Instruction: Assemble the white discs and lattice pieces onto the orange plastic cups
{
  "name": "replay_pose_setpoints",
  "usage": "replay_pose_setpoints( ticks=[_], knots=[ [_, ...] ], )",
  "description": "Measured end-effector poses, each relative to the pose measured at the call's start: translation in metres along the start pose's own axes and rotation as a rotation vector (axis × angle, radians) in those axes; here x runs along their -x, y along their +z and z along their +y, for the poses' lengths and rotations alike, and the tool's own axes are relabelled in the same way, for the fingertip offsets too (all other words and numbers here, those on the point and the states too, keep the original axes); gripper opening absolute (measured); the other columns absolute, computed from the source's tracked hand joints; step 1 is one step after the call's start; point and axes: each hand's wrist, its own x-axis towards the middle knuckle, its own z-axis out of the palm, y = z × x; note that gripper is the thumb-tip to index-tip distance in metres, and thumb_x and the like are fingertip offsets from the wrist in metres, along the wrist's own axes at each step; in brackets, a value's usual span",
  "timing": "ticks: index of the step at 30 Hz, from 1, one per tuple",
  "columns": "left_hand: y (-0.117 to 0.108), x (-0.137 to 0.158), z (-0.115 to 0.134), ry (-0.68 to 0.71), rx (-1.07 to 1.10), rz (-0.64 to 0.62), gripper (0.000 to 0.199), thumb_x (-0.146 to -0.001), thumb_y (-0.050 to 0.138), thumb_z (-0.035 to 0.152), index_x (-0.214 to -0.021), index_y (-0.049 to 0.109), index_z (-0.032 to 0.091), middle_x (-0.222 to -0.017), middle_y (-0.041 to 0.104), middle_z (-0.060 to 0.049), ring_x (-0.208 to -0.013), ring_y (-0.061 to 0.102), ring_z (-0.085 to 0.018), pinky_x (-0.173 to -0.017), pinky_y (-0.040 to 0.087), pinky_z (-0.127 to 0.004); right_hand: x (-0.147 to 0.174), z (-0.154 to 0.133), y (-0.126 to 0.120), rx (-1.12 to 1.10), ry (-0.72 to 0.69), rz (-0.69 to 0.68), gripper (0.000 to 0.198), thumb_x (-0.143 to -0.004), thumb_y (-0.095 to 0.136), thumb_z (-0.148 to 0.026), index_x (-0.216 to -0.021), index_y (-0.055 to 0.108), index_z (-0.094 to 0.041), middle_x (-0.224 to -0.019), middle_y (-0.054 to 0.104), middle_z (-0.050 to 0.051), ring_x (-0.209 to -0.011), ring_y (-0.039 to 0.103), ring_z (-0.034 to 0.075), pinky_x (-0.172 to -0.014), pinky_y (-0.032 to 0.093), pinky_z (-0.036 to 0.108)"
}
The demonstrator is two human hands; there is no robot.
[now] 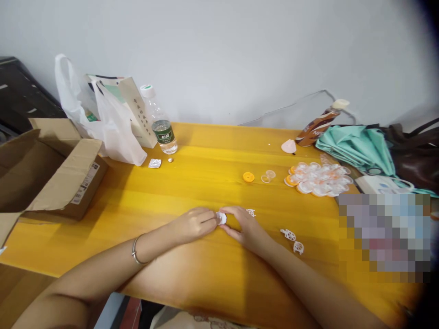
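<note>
Over the middle of the yellow table, both my hands meet at a small round white piece [222, 218]. My left hand [195, 225] has its fingers closed on the piece's left side. From the right, my right hand [245, 228] pinches its edge between thumb and fingers. Part of the piece is hidden by my fingers. A white openwork part [251, 213] lies just beyond my right hand. To the right of that hand are a white spoked part [288, 235] and a similar one [298, 247]. Farther back are an orange disc [248, 177] and clear round covers [270, 174].
A pile of clear and orange round cases [318, 179] sits at right, near a brown bottle [317, 125] and teal cloth [356, 148]. An open cardboard box [82, 183], a white plastic bag [116, 137] and a water bottle [163, 132] stand at left.
</note>
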Motion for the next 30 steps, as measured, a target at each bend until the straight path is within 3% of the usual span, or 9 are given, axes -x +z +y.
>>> replay_pose_setpoints(
  ticks=[6, 16, 21, 25, 28, 30],
  knots=[
    [-0.010, -0.002, 0.001, 0.083, -0.123, -0.127, 0.016, -0.090, 0.040, 0.015, -0.091, 0.055, 0.013, -0.086, 0.061, -0.006, -0.074, 0.055, -0.013, -0.070, 0.041, -0.028, -0.001, -0.002, -0.002, -0.007, 0.010, -0.024, 0.034, -0.078, 0.057, -0.018, -0.109, 0.045, -0.023, -0.099, 0.061, 0.007, -0.092, 0.059, 0.021, -0.080, 0.049, 0.037],
    [-0.017, -0.003, 0.004, 0.125, -0.212, -0.161, 0.017, -0.090, 0.041, 0.014, -0.089, 0.058, 0.013, -0.085, 0.061, -0.006, -0.074, 0.054, -0.014, -0.070, 0.036, -0.030, 0.000, -0.003, -0.002, -0.022, 0.019, -0.022, 0.032, -0.078, 0.056, -0.017, -0.108, 0.047, -0.022, -0.097, 0.062, 0.007, -0.091, 0.059, 0.021, -0.079, 0.049, 0.036],
    [-0.016, 0.000, 0.002, 0.090, -0.153, -0.176, 0.017, -0.089, 0.042, 0.016, -0.093, 0.058, 0.014, -0.090, 0.062, -0.007, -0.079, 0.055, -0.015, -0.072, 0.038, -0.031, -0.002, -0.004, -0.003, -0.018, 0.014, -0.027, 0.031, -0.078, 0.056, -0.016, -0.107, 0.046, -0.022, -0.097, 0.062, 0.007, -0.090, 0.059, 0.020, -0.079, 0.050, 0.036],
    [-0.015, 0.002, 0.000, -0.077, 0.126, -0.003, 0.018, -0.087, 0.047, 0.019, -0.099, 0.059, 0.016, -0.091, 0.064, -0.007, -0.082, 0.058, -0.014, -0.075, 0.043, -0.028, -0.001, -0.004, -0.004, -0.024, 0.008, -0.015, 0.030, -0.079, 0.056, -0.018, -0.107, 0.046, -0.022, -0.098, 0.062, 0.007, -0.091, 0.060, 0.020, -0.079, 0.050, 0.037],
    [-0.013, 0.000, -0.002, -0.409, 0.441, 0.117, 0.020, -0.086, 0.048, 0.023, -0.101, 0.059, 0.015, -0.090, 0.065, -0.007, -0.081, 0.060, -0.014, -0.073, 0.047, -0.026, 0.001, -0.003, -0.004, -0.038, -0.001, 0.013, 0.033, -0.080, 0.055, -0.018, -0.111, 0.045, -0.023, -0.105, 0.062, 0.008, -0.098, 0.059, 0.021, -0.083, 0.049, 0.038],
    [-0.009, -0.002, -0.004, -0.628, 0.698, 0.117, 0.023, -0.085, 0.050, 0.028, -0.101, 0.058, 0.014, -0.088, 0.066, -0.007, -0.076, 0.062, -0.013, -0.069, 0.049, -0.025, 0.002, -0.003, -0.004, -0.060, -0.019, 0.029, 0.034, -0.081, 0.054, -0.017, -0.112, 0.044, -0.024, -0.109, 0.061, 0.008, -0.101, 0.058, 0.020, -0.086, 0.049, 0.038]
  ],
)
